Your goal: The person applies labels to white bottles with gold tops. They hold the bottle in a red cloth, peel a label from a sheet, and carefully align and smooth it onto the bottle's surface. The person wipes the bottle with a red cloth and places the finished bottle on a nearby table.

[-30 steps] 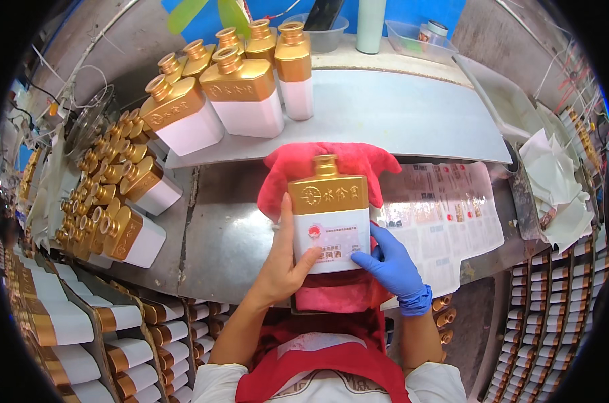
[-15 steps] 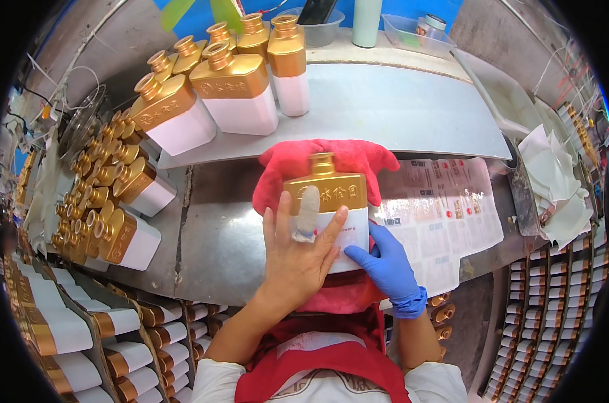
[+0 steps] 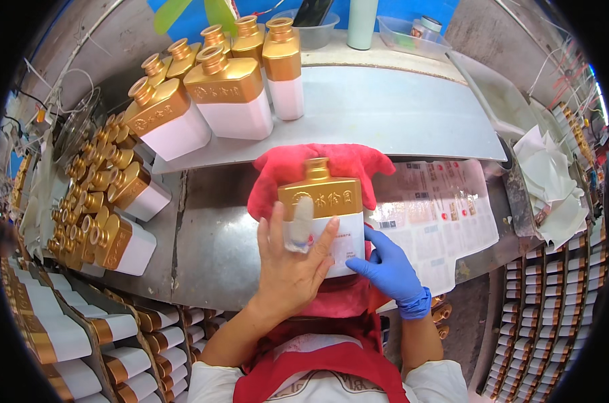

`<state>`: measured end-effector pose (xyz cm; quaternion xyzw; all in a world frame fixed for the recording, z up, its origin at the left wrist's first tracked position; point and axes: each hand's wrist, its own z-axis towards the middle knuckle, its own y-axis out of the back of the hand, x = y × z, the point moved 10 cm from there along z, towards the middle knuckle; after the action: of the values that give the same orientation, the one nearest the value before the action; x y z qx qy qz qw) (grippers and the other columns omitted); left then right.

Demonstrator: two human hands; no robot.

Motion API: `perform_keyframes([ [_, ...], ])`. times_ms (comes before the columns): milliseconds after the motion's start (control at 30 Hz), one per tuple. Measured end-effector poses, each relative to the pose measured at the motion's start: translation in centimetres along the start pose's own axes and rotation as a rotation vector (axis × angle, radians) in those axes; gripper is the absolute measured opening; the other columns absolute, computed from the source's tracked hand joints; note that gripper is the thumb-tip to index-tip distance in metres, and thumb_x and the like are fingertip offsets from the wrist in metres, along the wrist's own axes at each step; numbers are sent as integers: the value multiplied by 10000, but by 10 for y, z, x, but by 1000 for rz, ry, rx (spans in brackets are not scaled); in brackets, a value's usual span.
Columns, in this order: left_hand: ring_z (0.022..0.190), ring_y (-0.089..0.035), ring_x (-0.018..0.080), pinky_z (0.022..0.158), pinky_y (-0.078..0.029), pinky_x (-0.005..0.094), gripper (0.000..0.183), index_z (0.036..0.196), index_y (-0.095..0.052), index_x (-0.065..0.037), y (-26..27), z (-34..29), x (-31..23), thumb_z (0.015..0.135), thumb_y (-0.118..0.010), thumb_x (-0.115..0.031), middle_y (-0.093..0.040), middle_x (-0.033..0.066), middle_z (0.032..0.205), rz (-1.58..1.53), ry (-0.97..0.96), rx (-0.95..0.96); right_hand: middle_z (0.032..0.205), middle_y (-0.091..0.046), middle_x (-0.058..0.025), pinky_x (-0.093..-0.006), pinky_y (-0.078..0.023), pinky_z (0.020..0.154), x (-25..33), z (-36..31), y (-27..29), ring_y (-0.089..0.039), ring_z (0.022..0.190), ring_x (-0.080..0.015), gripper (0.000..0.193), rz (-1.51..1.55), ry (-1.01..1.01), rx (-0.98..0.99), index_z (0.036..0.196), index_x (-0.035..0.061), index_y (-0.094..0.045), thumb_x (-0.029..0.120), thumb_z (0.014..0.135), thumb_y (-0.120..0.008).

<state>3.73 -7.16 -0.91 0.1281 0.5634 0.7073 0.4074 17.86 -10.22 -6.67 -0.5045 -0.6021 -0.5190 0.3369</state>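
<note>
A flat white bottle with a gold shoulder and neck (image 3: 323, 196) lies face up on a pink-red cloth (image 3: 368, 161), its neck pointing away from me. My left hand (image 3: 289, 269) is bare, apart from a whitish wrap on one finger. It rests on the bottle's front with fingers spread, the wrapped finger against the face near where gold meets white. In a blue glove, my right hand (image 3: 388, 269) grips the bottle's lower right side, thumb on the front edge. The fingers behind that edge are hidden.
Gold-topped bottles (image 3: 230, 101) stand on the raised grey board (image 3: 392, 107); more crowd the left. A sheet of printed labels (image 3: 432, 215) lies to the right, white papers (image 3: 549, 181) beyond it. Racks of bottles (image 3: 546, 316) flank me. A pale green tumbler (image 3: 363, 23) stands behind.
My left hand has slid slightly down the bottle's face, toward me. My right hand keeps its hold at the lower right edge. The whole view has shifted a little.
</note>
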Motion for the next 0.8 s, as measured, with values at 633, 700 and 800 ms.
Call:
perform_keyframes([
  [633, 1390, -89, 448, 1129, -99, 479, 612, 1430, -354, -32, 16, -2, 47, 871, -551, -184, -104, 296, 1509, -302, 106, -156, 1173, -583, -120, -310, -461, 912, -1, 5, -4, -559, 1070, -179, 601, 283, -107, 48, 1303, -31, -472, 205, 813, -727],
  [700, 1419, -55, 395, 1136, -62, 435, 621, 1454, -312, -42, 12, 0, 43, 876, -517, -144, -46, 262, 1534, -432, 96, -154, 1157, -588, -111, -299, -470, 893, -4, 5, -6, -570, 1036, -164, 570, 316, -163, 22, 1301, -29, -479, 186, 828, -714],
  [800, 1418, -57, 396, 1136, -72, 435, 664, 1459, -306, -63, -2, 1, 35, 868, -584, -186, -45, 264, 1532, -329, 69, -70, 1133, -595, -102, -284, -486, 854, 1, 6, -7, -588, 984, -150, 551, 214, -116, -18, 1296, -27, -490, 185, 837, -708],
])
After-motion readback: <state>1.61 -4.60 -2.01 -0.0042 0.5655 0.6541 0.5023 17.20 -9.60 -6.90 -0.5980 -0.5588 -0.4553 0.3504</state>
